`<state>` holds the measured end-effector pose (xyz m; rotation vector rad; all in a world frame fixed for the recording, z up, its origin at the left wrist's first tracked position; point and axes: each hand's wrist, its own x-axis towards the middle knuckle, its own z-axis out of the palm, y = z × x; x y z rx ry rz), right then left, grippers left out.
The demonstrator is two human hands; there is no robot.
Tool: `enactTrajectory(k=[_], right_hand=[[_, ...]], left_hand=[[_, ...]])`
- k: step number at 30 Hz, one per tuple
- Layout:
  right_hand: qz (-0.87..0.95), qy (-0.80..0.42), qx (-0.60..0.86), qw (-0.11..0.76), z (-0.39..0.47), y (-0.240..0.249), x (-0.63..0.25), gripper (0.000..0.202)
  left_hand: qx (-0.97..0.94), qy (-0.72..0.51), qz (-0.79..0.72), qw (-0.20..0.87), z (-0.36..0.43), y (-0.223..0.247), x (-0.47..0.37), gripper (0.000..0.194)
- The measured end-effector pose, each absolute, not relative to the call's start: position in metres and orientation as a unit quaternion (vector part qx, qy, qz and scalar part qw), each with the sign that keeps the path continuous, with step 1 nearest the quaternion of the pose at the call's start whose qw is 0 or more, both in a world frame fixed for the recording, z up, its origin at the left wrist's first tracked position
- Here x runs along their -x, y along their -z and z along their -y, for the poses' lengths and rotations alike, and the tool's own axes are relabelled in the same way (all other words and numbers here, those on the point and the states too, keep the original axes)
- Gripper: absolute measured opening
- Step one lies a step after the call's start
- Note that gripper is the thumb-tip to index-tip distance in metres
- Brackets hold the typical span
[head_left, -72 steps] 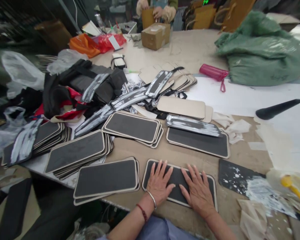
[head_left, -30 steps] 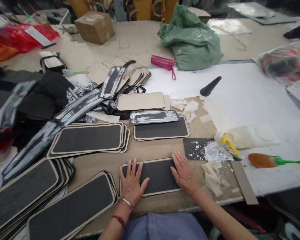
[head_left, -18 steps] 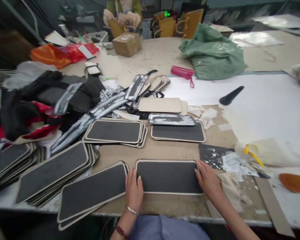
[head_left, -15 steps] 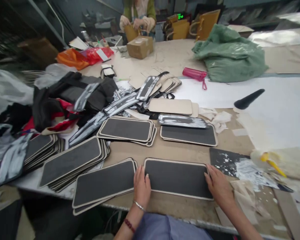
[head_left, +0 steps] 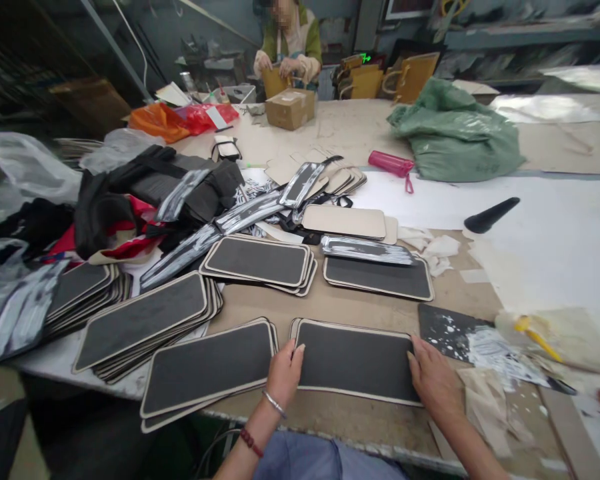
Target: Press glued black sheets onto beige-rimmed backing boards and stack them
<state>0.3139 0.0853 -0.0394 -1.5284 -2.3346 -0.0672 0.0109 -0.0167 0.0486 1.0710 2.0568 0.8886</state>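
Observation:
A dark rectangular panel with a pale border (head_left: 355, 363) lies near the table's front edge, another panel's edge showing beneath its left end. My left hand (head_left: 284, 370) grips its left end between thumb and fingers. At its right end, my right hand (head_left: 433, 373) has its fingers closed on the edge. Just left of my left hand are two similar overlapping panels (head_left: 207, 367). Behind these lie a taller stack of panels (head_left: 145, 320), a small stack (head_left: 260, 260) and another pile (head_left: 380, 277) with a white-smeared strip (head_left: 367, 249) across it.
A white-smeared dark board (head_left: 450, 330) and a yellow-handled tool (head_left: 540, 339) lie to the right. Farther back are a black tapered object (head_left: 491, 215), a pink pouch (head_left: 390, 163), a green bag (head_left: 460, 133) and a cardboard box (head_left: 290, 109). Across the table a person (head_left: 290, 47) handles something yellow.
The panel between my hands has shifted slightly right, exposing the left edge of one beneath. My left hand now pinches its end instead of lying flatter. The view has tilted up slightly.

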Motion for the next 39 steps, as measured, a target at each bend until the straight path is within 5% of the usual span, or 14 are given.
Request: enactTrajectory(k=[9,17,21,26,33,39], right_hand=[[0.839,-0.049,0.473,0.265,-0.03,-0.028,-0.275,0.029],[0.891,-0.304,0.313,0.122,0.037,-0.052,-0.22,0.034],[0.889,-0.297,0.335,0.093,0.034,-0.027,-0.206,0.053],[0.852,-0.164,0.48,0.129,0.013,0.011,-0.225,0.036],[0.82,-0.066,0.547,0.159,-0.008,0.028,-0.253,0.044],[0.772,-0.157,0.555,0.266,-0.012,0.027,-0.254,0.054]], left_hand=[[-0.437,-0.317,-0.793,0.28,0.017,-0.071,-0.021,0.025],[-0.353,-0.368,-0.758,0.407,0.015,-0.072,-0.012,0.035],[-0.269,-0.399,-0.734,0.48,0.014,-0.07,-0.008,0.041],[-0.191,-0.42,-0.727,0.509,0.018,-0.08,-0.003,0.039],[-0.098,-0.423,-0.746,0.506,0.034,-0.085,0.04,0.02],[-0.091,-0.448,-0.728,0.511,0.049,-0.069,0.063,0.014]])
